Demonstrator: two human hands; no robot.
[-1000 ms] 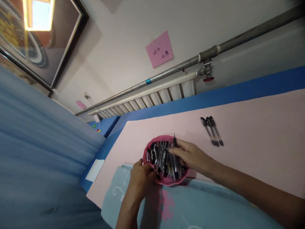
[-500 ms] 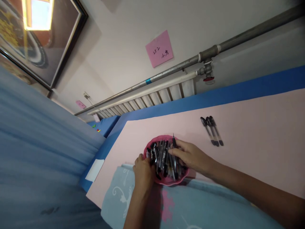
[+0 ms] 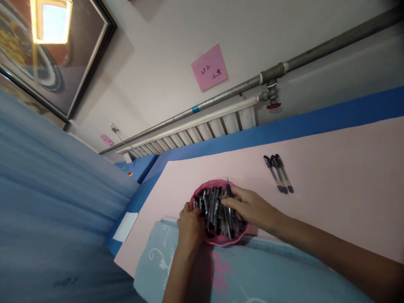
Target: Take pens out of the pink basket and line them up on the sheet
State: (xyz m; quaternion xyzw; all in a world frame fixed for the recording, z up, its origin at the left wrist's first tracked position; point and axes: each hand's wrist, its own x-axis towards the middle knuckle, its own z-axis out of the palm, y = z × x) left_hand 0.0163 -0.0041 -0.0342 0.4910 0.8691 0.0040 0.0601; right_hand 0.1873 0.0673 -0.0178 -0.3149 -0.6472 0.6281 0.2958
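Note:
A round pink basket [image 3: 217, 242] with a wavy rim holds a heap of clear pens with black caps [image 3: 216, 210]. My left hand [image 3: 190, 225] is closed on the basket's left rim, with the thumb over its inner side. Above the right part of the heap, my right hand [image 3: 249, 206] pinches an uncapped pen [image 3: 229, 195] between thumb and fingers, its bare point directed away from me. The pen's lower part overlaps the other pens in view. Some of the heap is hidden behind both hands.
Three capped pens [image 3: 278, 174] lie side by side on the pink table sheet [image 3: 334, 176], right of the basket. Light blue patterned cloth [image 3: 252, 265] covers the near side. A white paper [image 3: 125, 227] lies at left, near a blue curtain [image 3: 57, 198]. A radiator [image 3: 202, 130] stands behind.
The view has shifted slightly, so the pens and basket sit a little further left. Both hands keep their hold in nearly the same place.

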